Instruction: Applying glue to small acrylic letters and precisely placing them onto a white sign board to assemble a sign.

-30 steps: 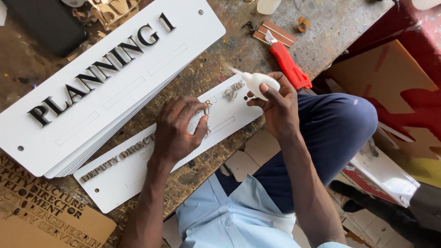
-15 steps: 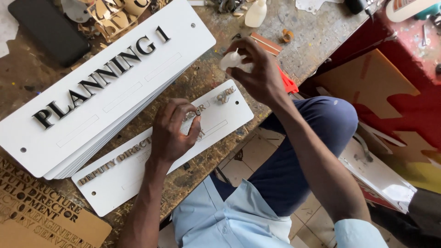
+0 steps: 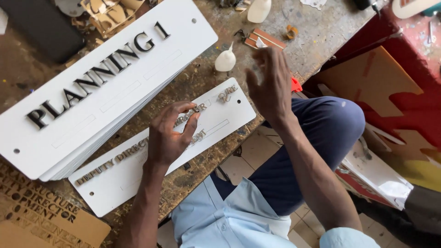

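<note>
A small cut-out letter (image 3: 196, 109) was pinched between the thumb and forefinger of the left hand (image 3: 169, 136) and pressed down on the narrow white sign plate (image 3: 220, 120), which lay slantwise on the scarred workbench (image 3: 317, 32), just below a stack of larger white sign plates (image 3: 101, 87) carrying dark raised lettering. The risk at this point was judged to be a skewed or smeared letter: if the pinch were loosened too soon, or the plate nudged by the wrist resting on it, the piece could be slid out of line with the row of letters already set, and any wet adhesive beneath it could be dragged across the white face. A second hazard was judged to lie in the small white glue bottle (image 3: 225, 60), left standing upright just beyond the plate's far edge and close to the raised right hand (image 3: 271, 85); it could be knocked over by a careless sweep. The left hand was held palm down, fingers curled, with its forearm laid across the lower part of the plate. The right hand was lifted clear of the bench, empty, its fingers spread wide and slightly blurred, between the bottle and a red-handled knife (image 3: 294, 84) largely hidden behind it. A brown stencil sheet (image 3: 41, 211) was seen at the near left corner.
</note>
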